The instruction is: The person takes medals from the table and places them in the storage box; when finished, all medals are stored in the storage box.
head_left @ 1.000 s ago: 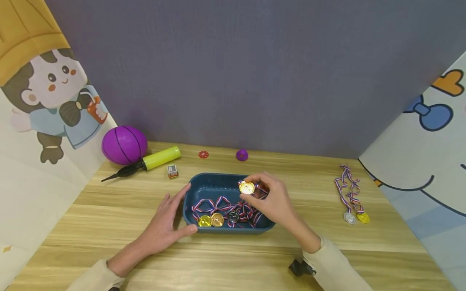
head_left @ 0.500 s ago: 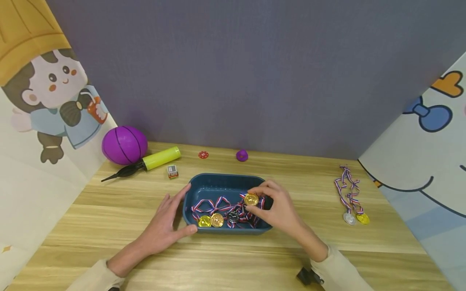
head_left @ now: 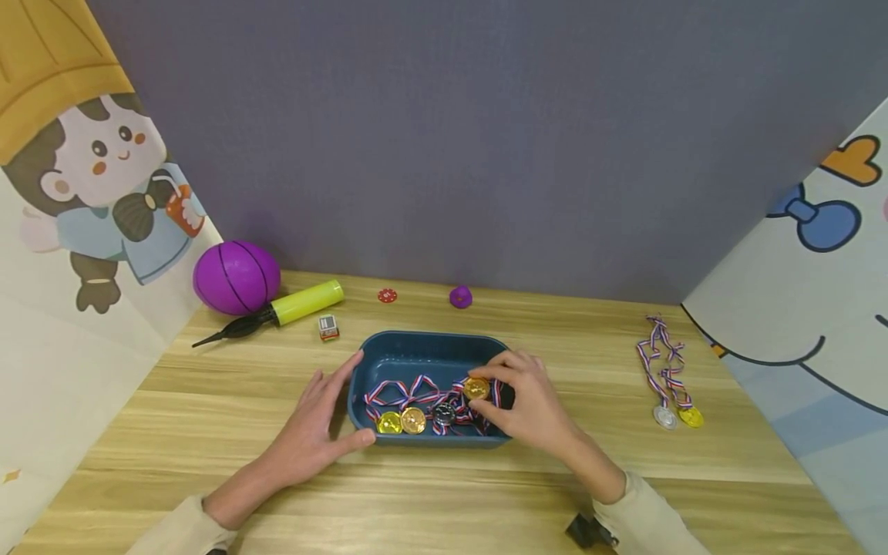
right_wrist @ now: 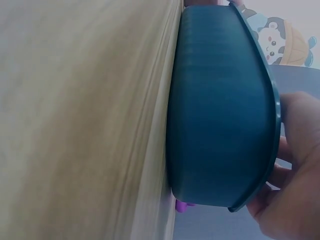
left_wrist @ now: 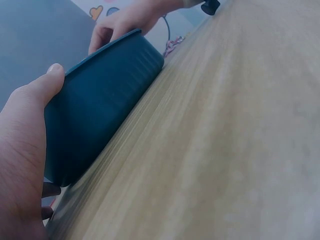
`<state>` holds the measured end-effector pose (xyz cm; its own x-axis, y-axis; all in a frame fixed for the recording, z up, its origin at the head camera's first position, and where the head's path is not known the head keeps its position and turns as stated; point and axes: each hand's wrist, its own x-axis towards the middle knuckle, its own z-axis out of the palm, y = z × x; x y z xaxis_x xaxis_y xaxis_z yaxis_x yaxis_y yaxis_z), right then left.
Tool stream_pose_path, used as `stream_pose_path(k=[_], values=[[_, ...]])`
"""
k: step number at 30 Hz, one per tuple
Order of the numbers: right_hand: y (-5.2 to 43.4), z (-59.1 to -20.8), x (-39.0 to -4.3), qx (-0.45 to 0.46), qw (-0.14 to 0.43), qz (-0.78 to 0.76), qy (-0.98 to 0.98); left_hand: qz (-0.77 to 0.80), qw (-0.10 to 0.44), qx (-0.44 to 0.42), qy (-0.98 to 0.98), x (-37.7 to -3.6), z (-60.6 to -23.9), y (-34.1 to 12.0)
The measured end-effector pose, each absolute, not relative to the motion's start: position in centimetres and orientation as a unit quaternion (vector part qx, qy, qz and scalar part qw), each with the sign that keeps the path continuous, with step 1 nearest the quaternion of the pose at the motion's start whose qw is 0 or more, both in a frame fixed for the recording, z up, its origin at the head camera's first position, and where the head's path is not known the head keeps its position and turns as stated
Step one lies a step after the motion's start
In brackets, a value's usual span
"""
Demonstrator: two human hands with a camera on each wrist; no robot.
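A dark blue plastic bin (head_left: 416, 344) stands on the table, with several medals on striped ribbons inside. My left hand (head_left: 312, 432) rests against its left end, fingers fairly straight and thumb at the front rim. Over the bin's right part, my right hand (head_left: 523, 397) pinches a gold medal (head_left: 476, 388) between thumb and index finger. Left of it, a dark silver medal (head_left: 444, 414), a bronze-toned medal (head_left: 413, 420) and a yellow gold medal (head_left: 389, 422) lie along the front wall. In the right wrist view, the bin's wall (right_wrist: 220, 110) hides the medals.
On the right lie a silver medal (head_left: 665, 417) and a gold medal (head_left: 691, 417) with ribbons stretched back. Behind the bin are a purple ball (head_left: 237, 277), a yellow hand pump (head_left: 307, 301), a small box (head_left: 328, 327), a red chip (head_left: 387, 295) and a small purple object (head_left: 461, 297).
My right hand has lowered the gold medal from above the bin's back right rim to the ribbons inside, moving toward the front. My left hand has stayed in place.
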<state>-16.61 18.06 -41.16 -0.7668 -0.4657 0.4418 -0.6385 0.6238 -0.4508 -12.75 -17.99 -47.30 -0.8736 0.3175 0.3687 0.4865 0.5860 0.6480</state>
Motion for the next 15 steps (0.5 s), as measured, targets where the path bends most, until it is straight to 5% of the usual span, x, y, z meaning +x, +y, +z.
stream_pose_path(k=[15], values=[[19.03, -41.21, -16.26, 0.302, 0.173, 0.304, -0.887, -0.396, 0.106, -0.226, -0.884, -12.58, -47.10, -17.95]])
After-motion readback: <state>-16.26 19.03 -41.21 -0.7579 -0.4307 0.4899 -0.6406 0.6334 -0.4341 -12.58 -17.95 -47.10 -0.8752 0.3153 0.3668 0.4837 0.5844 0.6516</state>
